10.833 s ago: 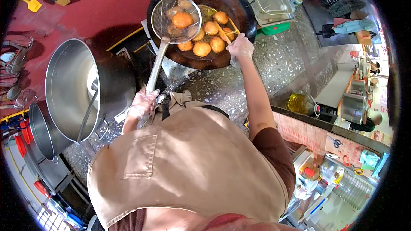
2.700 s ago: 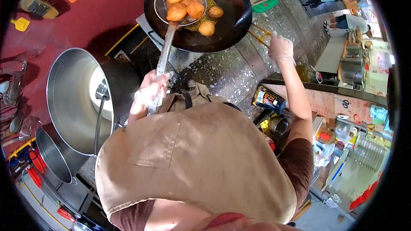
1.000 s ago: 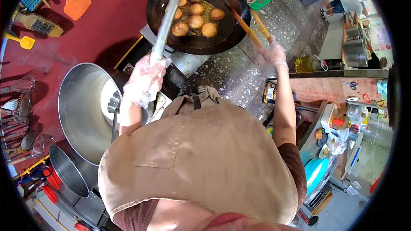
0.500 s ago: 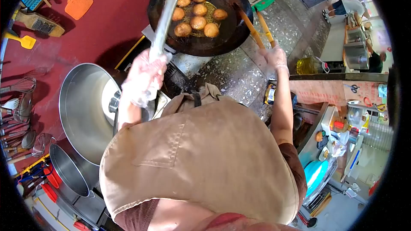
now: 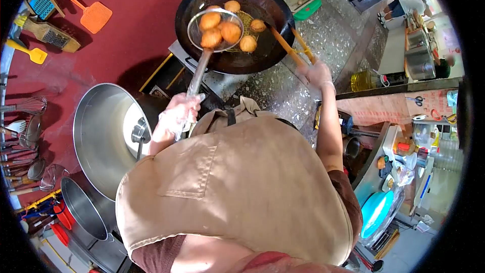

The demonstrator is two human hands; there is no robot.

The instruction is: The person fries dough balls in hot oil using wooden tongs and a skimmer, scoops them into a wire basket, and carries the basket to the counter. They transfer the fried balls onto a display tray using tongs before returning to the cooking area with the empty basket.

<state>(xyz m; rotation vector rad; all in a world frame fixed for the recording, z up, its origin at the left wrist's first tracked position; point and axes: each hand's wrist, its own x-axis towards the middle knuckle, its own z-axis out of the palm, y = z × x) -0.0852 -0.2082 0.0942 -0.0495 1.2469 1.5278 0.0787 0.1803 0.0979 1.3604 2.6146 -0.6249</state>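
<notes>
My left hand (image 5: 180,114), in a clear plastic glove, is wrapped round the handle of a wire-mesh strainer (image 5: 222,44). Several browned balls (image 5: 231,32) lie in the strainer, which is over the left part of a dark wok (image 5: 268,62). Other balls (image 5: 248,43) sit in the oil beside and behind it. Gloved too, my right hand (image 5: 317,74) grips long wooden chopsticks (image 5: 288,49) to the right of the wok. Their tips are at the wok's right side, one close to a ball.
A large metal pot (image 5: 93,136) stands at the left, with a smaller pot (image 5: 82,207) below it. Utensils hang on the red wall (image 5: 136,15). An oil jug (image 5: 365,81) is at the right. Far off at the upper right is another person (image 5: 411,5).
My left hand has brought the strainer back down from above the wok's far rim to over the oil. My right hand has shifted slightly, chopsticks still gripped.
</notes>
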